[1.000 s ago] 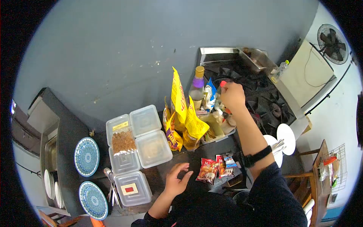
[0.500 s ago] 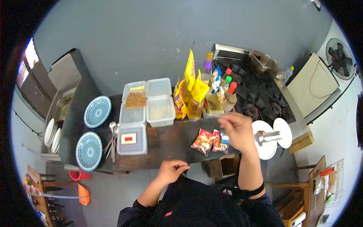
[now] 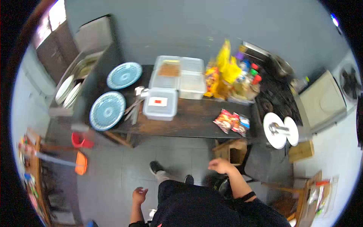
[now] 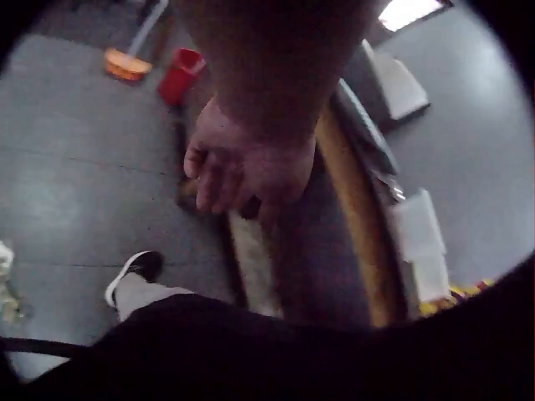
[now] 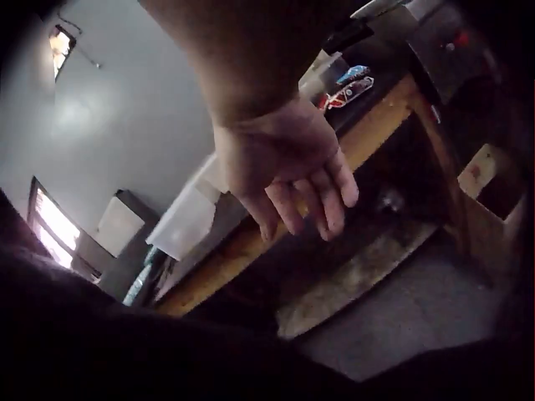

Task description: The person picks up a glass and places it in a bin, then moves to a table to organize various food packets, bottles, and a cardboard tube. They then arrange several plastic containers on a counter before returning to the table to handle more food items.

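Observation:
My left hand (image 3: 140, 195) hangs low over the floor, away from the table, its fingers loosely curled with nothing in them. In the left wrist view that hand (image 4: 251, 167) shows from the back, below the table's edge. To the front of the table, my right hand (image 3: 222, 165) hangs empty too; its fingers (image 5: 326, 219) dangle loosely in the right wrist view. Nearest to it on the tabletop lie red snack-like packets (image 3: 225, 120). A lidded plastic container (image 3: 160, 113) with a red-marked label stands left of them, beside spoons and other cutlery (image 3: 134, 111).
Two blue patterned plates (image 3: 107, 110) lie at the table's left. More clear containers (image 3: 192, 85), yellow bags (image 3: 230, 72) and capped bottles (image 3: 257, 79) stand along the back. White plates (image 3: 273, 139) sit at the right by the stove (image 3: 280, 89). A red bucket (image 3: 81, 140) stands on the floor.
The right hand has come away from the bottles and down in front of the table. My left hand has dropped lower and leftward. The view has shifted back, showing more floor.

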Tool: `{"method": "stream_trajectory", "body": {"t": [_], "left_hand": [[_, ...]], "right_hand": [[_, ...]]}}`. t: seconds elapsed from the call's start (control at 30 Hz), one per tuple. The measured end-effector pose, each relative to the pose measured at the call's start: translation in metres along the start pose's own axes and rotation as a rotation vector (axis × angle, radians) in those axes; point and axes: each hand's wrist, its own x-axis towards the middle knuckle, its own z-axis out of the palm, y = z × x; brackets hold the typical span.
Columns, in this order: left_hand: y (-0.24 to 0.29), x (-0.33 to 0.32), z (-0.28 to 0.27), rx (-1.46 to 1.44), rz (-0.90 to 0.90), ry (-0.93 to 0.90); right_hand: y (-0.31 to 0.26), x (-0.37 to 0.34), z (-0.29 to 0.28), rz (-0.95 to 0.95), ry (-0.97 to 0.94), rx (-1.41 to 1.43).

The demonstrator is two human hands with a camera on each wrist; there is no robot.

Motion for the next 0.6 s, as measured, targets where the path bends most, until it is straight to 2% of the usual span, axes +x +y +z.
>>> {"method": "stream_trajectory", "body": {"t": [0.03,0.07,0.1,0.13,0.2,0.23,0.27,0.3,0.33,0.4,0.47,0.5,0.53,0.6], "left_hand": [[-0.042,-0.008,-0.003,0.04,-0.119,0.047],[-0.134,-0.009,0.018,0.318,-0.026,-0.045],[-0.219,-0.011,0.036,0.59,0.089,-0.11],[-0.234,-0.032,0.031,0.426,-0.146,-0.112],[-0.267,-0.084,0.023,0.085,-0.606,-0.051],[-0.267,-0.115,0.015,-0.12,-0.834,-0.022],[-0.263,-0.147,0.008,-0.345,-1.056,0.009],[-0.289,-0.158,0.016,-0.173,-0.853,-0.009],[-0.311,-0.169,0.021,0.019,-0.658,-0.001],[-0.376,-0.173,0.059,-0.008,-0.588,0.004],[-0.378,-0.174,0.042,-0.168,-0.609,0.171],[-0.354,-0.17,-0.003,-0.193,-0.642,0.287],[-0.346,-0.165,-0.027,-0.268,-0.788,0.325],[-0.337,-0.16,-0.081,-0.468,-0.998,0.445]], "right_hand": [[-0.002,0.002,0.008,0.019,-0.035,-0.065],[-0.008,0.007,0.014,0.138,-0.147,0.031],[-0.008,0.013,0.026,0.159,-0.12,0.044],[-0.006,0.027,0.039,0.149,-0.163,-0.005],[-0.003,0.058,0.068,-0.114,-0.127,-0.255],[-0.007,0.075,0.087,0.01,-0.034,-0.36],[-0.023,0.098,0.094,0.021,-0.193,-0.461],[-0.036,0.12,0.11,-0.084,-0.223,-0.596],[-0.074,0.138,0.119,-0.187,-0.359,-0.809],[-0.131,0.179,0.157,-0.302,-0.63,-0.985],[-0.121,0.251,0.209,-0.127,-0.766,-0.798],[-0.159,0.289,0.232,-0.299,-0.852,-0.93],[-0.198,0.326,0.254,-0.489,-0.914,-1.048],[-0.311,0.373,0.299,-1.425,-0.966,-1.647]]}}
